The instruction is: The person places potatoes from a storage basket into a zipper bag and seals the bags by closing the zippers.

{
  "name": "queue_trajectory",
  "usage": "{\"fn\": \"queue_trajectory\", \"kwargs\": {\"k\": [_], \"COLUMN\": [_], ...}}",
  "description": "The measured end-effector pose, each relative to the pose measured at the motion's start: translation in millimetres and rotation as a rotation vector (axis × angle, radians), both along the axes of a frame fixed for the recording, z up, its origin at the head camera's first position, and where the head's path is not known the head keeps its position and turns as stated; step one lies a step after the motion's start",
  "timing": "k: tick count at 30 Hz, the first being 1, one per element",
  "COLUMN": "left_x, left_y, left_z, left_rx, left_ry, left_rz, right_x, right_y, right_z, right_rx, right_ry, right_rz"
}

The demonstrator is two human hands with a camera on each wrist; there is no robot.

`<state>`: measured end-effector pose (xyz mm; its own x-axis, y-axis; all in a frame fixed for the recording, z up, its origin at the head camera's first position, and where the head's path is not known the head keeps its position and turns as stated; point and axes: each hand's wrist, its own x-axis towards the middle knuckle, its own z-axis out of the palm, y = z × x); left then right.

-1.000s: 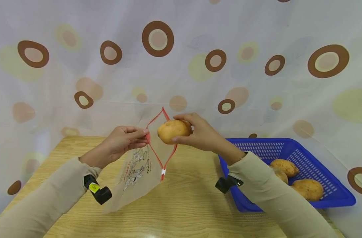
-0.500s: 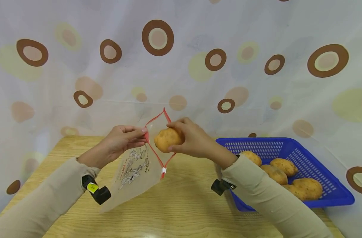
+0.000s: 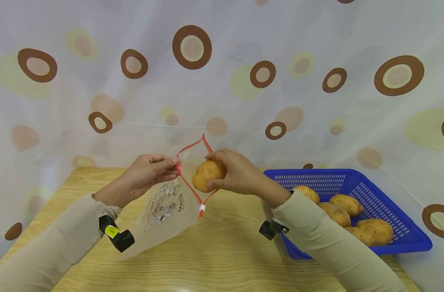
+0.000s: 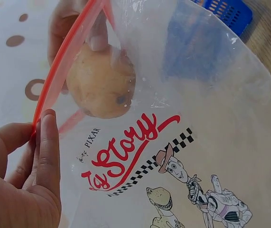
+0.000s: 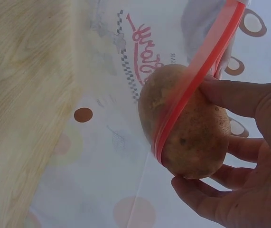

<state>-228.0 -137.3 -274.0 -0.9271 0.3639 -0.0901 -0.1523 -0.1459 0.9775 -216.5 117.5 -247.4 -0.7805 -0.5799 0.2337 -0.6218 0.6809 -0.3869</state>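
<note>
My left hand [image 3: 149,172] pinches the red rim of a clear zip bag [image 3: 171,219] between thumb and fingers, and the mouth gapes in a diamond shape. The bag, printed with red lettering and cartoon figures [image 4: 211,194], hangs slanting toward the lower left. My right hand [image 3: 240,172] grips a potato [image 3: 206,175] at the mouth. In the right wrist view the red zip strip [image 5: 192,90] crosses the potato [image 5: 192,137], whose front part lies inside the bag. Seen through the plastic in the left wrist view, the potato [image 4: 102,83] shows a dark spot.
A blue perforated basket [image 3: 408,227] with several potatoes [image 3: 348,205] stands on the right of the wooden table [image 3: 222,251]. Behind the table hangs a white curtain [image 3: 222,89] with brown rings. The right forearm [image 3: 328,239] passes over the basket's near left corner.
My right hand has moved slightly left and down, bringing the potato into the bag's mouth. The left hand keeps its pinch on the rim, almost still.
</note>
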Motion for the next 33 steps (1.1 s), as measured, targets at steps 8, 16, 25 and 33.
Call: {"fn": "queue_trajectory", "kwargs": {"k": [8, 16, 25, 33], "left_x": [0.5, 0.4, 1.6, 1.9], "left_y": [-0.3, 0.0, -0.7, -2.9], "left_z": [-0.1, -2.0, -3.2, -0.3], "left_rx": [0.004, 0.009, 0.022, 0.026], "left_ry": [0.003, -0.004, -0.017, 0.010], "left_rz": [-0.006, -0.012, 0.006, 0.015], "right_x": [-2.3, -2.4, -2.3, -3.8], "right_y": [0.6, 0.0, 7.6, 23.2], "right_z": [-2.2, -2.4, -6.3, -23.1], "right_rx": [-0.002, 0.007, -0.057, -0.199], "right_ry": [0.015, -0.009, -0.093, -0.263], "right_rz": [0.019, 0.046, 0.031, -0.125]}}
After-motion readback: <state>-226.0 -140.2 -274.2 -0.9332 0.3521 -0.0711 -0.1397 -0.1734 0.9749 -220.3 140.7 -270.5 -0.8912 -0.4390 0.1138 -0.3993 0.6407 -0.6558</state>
